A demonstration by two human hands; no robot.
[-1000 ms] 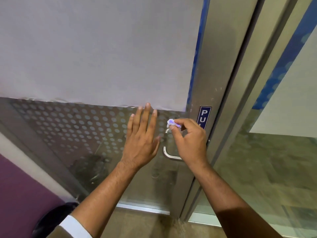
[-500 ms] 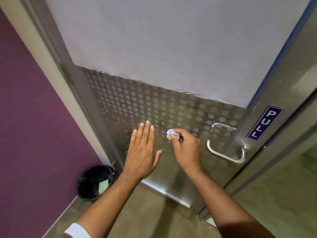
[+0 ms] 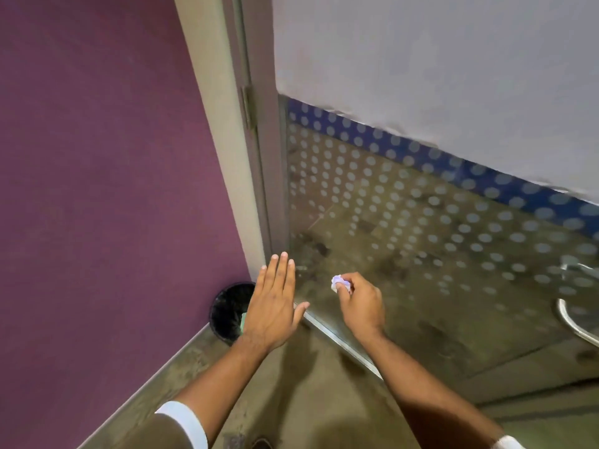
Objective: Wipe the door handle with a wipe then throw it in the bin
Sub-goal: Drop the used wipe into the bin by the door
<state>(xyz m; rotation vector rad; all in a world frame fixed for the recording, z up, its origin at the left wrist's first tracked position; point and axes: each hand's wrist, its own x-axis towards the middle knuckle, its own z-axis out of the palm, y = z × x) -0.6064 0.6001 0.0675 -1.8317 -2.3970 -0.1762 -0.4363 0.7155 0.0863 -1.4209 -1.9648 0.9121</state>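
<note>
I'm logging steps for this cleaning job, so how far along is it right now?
Wiping looks finished: the right hand is clear of the door handle, which sits far off at the right edge. In hand: the crumpled wipe is pinched in its fingertips, while the left hand is open and flat in front of the bin. Left: carry the wipe over to the bin by the purple wall and drop it in.

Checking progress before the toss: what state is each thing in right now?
Wipe: crumpled, pinched in right hand.
Left hand: open, flat, empty.
Bin: open-topped, on floor by wall, partly behind left hand.
Handle: untouched, at right edge.
</note>
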